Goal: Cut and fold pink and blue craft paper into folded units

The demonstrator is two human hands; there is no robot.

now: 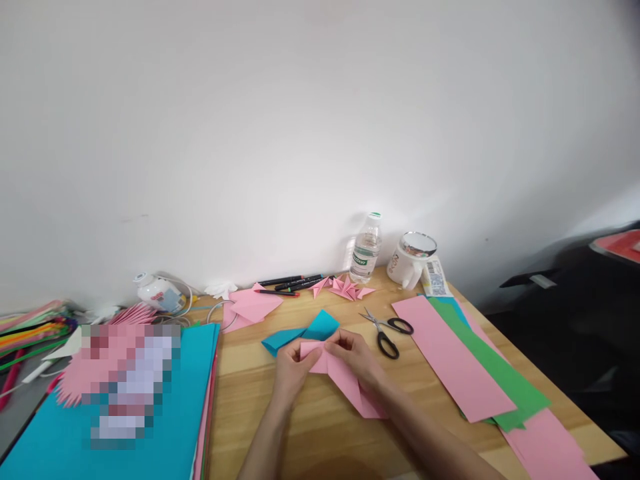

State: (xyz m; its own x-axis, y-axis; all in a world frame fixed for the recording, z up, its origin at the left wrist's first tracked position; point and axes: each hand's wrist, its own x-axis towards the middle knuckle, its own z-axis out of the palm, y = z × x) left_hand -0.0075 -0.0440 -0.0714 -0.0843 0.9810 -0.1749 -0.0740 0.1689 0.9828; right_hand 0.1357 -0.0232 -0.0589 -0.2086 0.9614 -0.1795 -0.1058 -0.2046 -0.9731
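Bare forearms (413, 417) reach in from the bottom edge over a wooden table (240, 387). At left, fringed pink paper (75, 373) lies on a blue-topped paper stack (195, 380), near a tilted white bottle (163, 293). In the middle, the left hand (290, 367) pinches one end of a folded pink strip (345, 380) between thumb and fingers; the right hand (355, 353) pinches it just beside, and its other end slants beneath the right wrist. Just behind the hands lies a folded blue strip (323, 325). Further right are opened scissors (381, 325), then a flat pink sheet (450, 360) overlapping green paper (520, 393).
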